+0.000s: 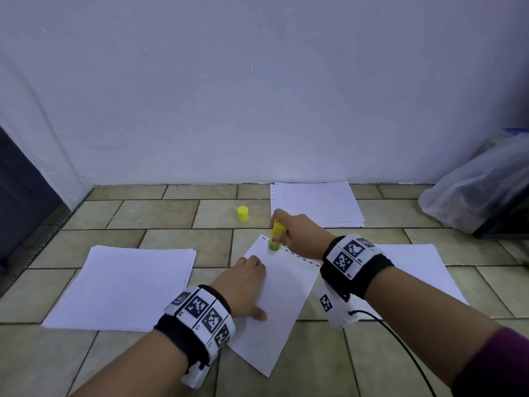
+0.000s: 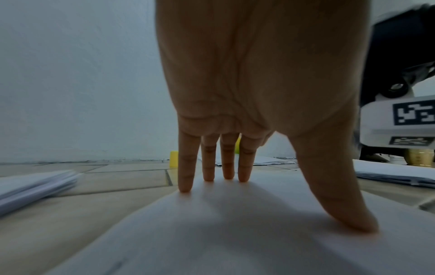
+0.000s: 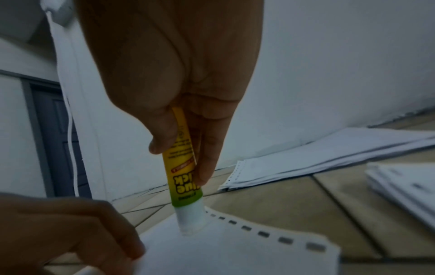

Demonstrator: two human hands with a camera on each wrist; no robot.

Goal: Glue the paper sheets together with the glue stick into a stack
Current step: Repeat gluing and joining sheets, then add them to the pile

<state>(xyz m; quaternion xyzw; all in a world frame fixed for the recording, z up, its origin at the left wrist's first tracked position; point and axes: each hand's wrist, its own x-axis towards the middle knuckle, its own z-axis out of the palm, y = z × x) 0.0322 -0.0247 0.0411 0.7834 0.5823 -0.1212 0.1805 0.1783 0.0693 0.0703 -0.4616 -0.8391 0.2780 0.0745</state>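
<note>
A white sheet [image 1: 282,299] with a punched far edge lies on the tiled floor in front of me. My left hand [image 1: 246,285] presses it flat with straight fingers [image 2: 208,163] and thumb spread on the paper [image 2: 212,232]. My right hand [image 1: 297,230] grips an uncapped yellow-green glue stick [image 1: 276,236], its white tip [image 3: 190,221] down on the sheet's [image 3: 235,256] far left corner, beside the punched holes. In the right wrist view the left hand [image 3: 65,228] shows at lower left.
The yellow cap [image 1: 242,214] stands on the floor beyond the sheet. Paper piles lie at the left [image 1: 123,285], at the far wall [image 1: 316,203] and under my right forearm [image 1: 412,265]. A plastic bag [image 1: 481,190] sits far right, a dark door [image 1: 20,190] far left.
</note>
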